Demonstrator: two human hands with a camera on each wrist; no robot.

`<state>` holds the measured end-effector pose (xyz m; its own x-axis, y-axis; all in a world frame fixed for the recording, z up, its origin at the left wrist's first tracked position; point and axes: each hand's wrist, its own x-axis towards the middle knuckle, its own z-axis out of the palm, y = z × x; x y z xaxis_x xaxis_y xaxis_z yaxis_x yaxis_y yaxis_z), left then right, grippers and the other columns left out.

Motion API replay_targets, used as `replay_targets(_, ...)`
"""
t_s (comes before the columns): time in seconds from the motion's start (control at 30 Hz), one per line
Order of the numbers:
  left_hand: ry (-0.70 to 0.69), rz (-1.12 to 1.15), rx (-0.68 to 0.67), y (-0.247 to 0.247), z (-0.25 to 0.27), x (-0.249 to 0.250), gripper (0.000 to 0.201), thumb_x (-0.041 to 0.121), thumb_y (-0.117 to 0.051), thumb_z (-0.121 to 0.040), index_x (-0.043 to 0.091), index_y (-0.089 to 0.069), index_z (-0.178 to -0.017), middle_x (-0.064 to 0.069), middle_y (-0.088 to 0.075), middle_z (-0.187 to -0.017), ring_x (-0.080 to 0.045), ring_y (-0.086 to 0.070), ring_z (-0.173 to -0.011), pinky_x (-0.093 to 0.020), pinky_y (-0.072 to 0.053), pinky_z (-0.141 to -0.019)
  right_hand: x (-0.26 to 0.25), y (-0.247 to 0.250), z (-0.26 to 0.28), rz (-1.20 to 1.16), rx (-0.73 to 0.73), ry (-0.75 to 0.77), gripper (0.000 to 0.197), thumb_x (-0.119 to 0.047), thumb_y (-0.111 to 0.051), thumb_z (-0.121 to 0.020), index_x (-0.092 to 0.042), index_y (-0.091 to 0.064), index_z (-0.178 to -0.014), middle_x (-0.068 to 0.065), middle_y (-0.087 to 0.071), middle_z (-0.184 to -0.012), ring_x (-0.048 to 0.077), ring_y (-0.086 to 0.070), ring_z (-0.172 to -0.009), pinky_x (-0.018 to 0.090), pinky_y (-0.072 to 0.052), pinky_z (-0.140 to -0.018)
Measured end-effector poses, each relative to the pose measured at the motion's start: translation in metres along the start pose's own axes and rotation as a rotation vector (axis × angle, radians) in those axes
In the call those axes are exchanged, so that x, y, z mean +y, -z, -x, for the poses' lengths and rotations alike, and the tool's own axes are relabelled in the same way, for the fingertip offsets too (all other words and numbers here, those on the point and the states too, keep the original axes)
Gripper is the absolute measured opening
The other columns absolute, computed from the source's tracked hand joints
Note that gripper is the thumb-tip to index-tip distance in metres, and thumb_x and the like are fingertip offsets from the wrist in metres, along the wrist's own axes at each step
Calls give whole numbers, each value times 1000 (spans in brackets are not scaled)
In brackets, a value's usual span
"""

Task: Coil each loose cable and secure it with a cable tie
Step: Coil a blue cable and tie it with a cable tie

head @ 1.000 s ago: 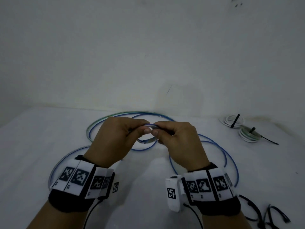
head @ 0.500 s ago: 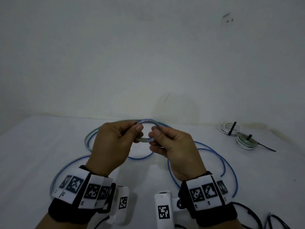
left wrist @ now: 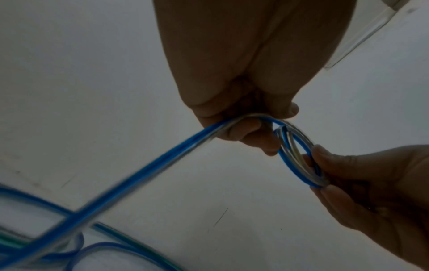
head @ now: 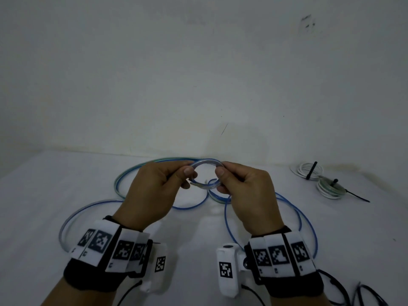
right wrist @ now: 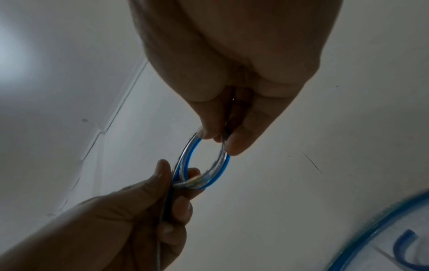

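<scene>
A blue and clear cable (head: 183, 207) lies in wide loose loops on the white table (head: 33, 195). Above the table both hands hold a small ring (head: 204, 163) coiled from one end of it. My left hand (head: 154, 191) pinches the ring's left side between thumb and fingers, and the long run of cable (left wrist: 144, 168) trails down from this hand. My right hand (head: 245, 191) pinches the ring's right side (right wrist: 224, 150). The cable's cut end (head: 194, 183) sticks out along the ring's lower edge. In the wrist views the ring (left wrist: 299, 159) shows about two turns.
Two coiled cables (head: 308, 171) (head: 330, 188), each bound with a black tie, lie at the back right near the wall. Black ties or cords (head: 364, 294) lie at the front right edge. The wall (head: 198, 74) rises just behind the table.
The hands have risen and drawn a little apart, and the tight bend of cable between them has opened into a small round ring. The view has tilted slightly.
</scene>
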<state>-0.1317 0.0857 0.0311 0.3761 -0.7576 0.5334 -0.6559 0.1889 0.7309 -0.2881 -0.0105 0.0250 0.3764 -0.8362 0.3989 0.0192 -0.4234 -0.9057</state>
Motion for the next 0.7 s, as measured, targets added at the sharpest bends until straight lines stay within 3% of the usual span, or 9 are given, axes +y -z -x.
replay_targets(0.1, -15, 13, -46, 1, -1, -3, 22, 21, -55, -96, 29, -71, -108, 22, -72, -87, -3, -64, -72, -8, -45, -67, 0, -3, 0, -167, 27, -70, 15, -15, -70, -89, -29, -75, -90, -5, -75, -74, 9, -69, -65, 20, -55, -65)
replay_targets(0.17, -26, 23, -83, 2, 0, -4, 26, 20, -53, -97, 28, -67, -117, 23, -71, -94, -5, -65, -76, -9, -46, -72, 0, -6, 0, -246, 44, -115, 12, -13, -70, -89, -23, -76, -93, -4, -74, -74, 9, -69, -68, 21, -56, -66)
replay_targets(0.27, -6, 138, -155, 7, 0, -3, 32, 23, -53, -94, 24, -63, -124, 19, -72, -101, -1, -65, -84, -10, -46, -77, 1, -8, -1, -318, 50, -157, 12, -13, -70, -88, -15, -76, -98, -3, -74, -75, 9, -68, -70, 22, -56, -67)
replay_targets(0.37, 36, 251, -240, 11, 1, 0, 39, 10, -61, -90, 20, -59, -128, 12, -72, -108, 2, -64, -103, -9, -45, -85, -2, -7, -2, -381, 44, -195, 10, -11, -69, -88, -16, -77, -93, -1, -72, -73, 11, -66, -69, 20, -55, -65)
replay_targets(0.53, 42, 265, -115, 7, 1, -1, 34, 6, -65, -88, 31, -67, -111, 11, -75, -96, -5, -68, -97, -18, -51, -89, -6, -8, 0, -380, 1, -184, 14, -10, -68, -88, -21, -77, -87, 1, -72, -75, 13, -65, -72, 21, -56, -65)
replay_targets(0.7, 75, 281, 4, 3, 0, -1, 25, 15, -71, -84, 31, -72, -102, 8, -76, -90, -18, -71, -91, -39, -56, -86, -11, -8, 3, -332, -46, -133, 17, -9, -68, -89, -24, -76, -89, 5, -75, -83, 14, -68, -74, 20, -56, -66)
